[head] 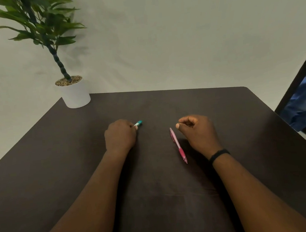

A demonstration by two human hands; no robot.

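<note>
My left hand (pixel 120 135) is curled round a teal pen (pixel 138 123) on the dark table (pixel 60 159); only the pen's teal and white end sticks out past the fingers. A pink pen (pixel 178 145) lies flat on the table, tip pointing toward me. My right hand (pixel 197 132) hovers just right of the pink pen's far end, fingers curled with the thumb out, holding nothing. A black band sits on my right wrist.
A potted plant in a white pot (pixel 76 95) stands at the table's far left corner. A pale wall runs behind. At the right edge is a dark frame with blue fabric (pixel 303 107) beyond the table.
</note>
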